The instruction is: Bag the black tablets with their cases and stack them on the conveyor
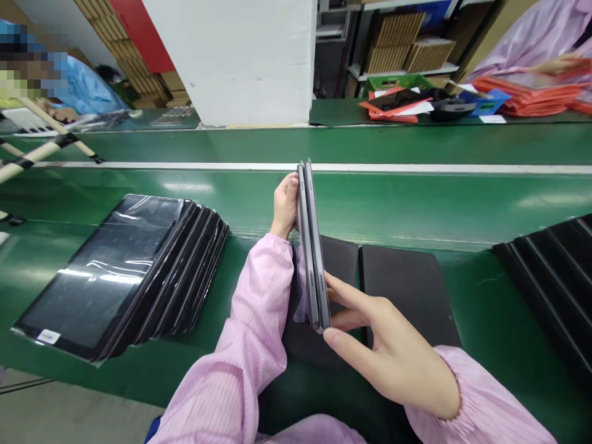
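Observation:
Two slim grey tablets (315,265) stand on edge side by side in front of me, thin sides up, with clear film around them. My left hand (285,203) grips them at the far end from the left, most of its fingers hidden behind the tablets. At the near end, my right hand (388,345) has its fingers against the right tablet's face and its thumb by the lower corner. Beneath them lie a black flat cover (340,265), partly hidden, and a second black cover (402,290) to its right.
A leaning stack of film-wrapped tablets (115,265) lies on the green bench (259,382) at left. Several black covers (555,271) are piled at right. Beyond the conveyor belt (416,203) are a white panel (250,61), orange sleeves (531,95) and two co-workers.

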Tool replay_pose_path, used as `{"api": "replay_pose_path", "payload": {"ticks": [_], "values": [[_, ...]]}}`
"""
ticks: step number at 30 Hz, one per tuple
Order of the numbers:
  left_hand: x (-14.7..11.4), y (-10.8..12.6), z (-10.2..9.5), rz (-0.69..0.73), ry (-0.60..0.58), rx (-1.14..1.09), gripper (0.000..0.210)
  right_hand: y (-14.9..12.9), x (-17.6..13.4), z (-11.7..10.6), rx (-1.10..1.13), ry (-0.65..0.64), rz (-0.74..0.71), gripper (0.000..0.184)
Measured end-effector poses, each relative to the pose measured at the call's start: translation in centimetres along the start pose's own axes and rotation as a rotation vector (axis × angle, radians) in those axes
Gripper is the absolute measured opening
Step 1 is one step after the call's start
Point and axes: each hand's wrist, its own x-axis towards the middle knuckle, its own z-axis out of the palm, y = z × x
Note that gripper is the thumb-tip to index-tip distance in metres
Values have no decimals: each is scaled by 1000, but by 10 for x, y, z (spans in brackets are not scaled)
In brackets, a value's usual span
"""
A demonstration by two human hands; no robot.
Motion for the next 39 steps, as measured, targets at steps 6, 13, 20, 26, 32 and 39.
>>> {"api": "replay_pose_path", "payload": {"ticks": [6, 13, 20, 26, 32, 39], "values": [[1, -4, 0, -10, 9, -58, 62, 0, 1, 0, -1, -15, 0, 71], [2, -8, 0, -34, 24, -67, 62, 1, 0, 3, -17, 38, 0, 79], [1, -7, 1, -19, 17, -68, 61, 1, -1, 0, -39, 13, 22, 81], [0, -7, 1, -13, 6, -54, 59, -2, 2, -1, -16, -32, 19, 79], [0, -7, 1, -18, 15, -50, 60, 0, 3, 4, 22, 52, 36, 70], [-1, -7, 3, -28, 16, -42, 60, 4, 4, 18, -95, 261, 29, 52]]}}
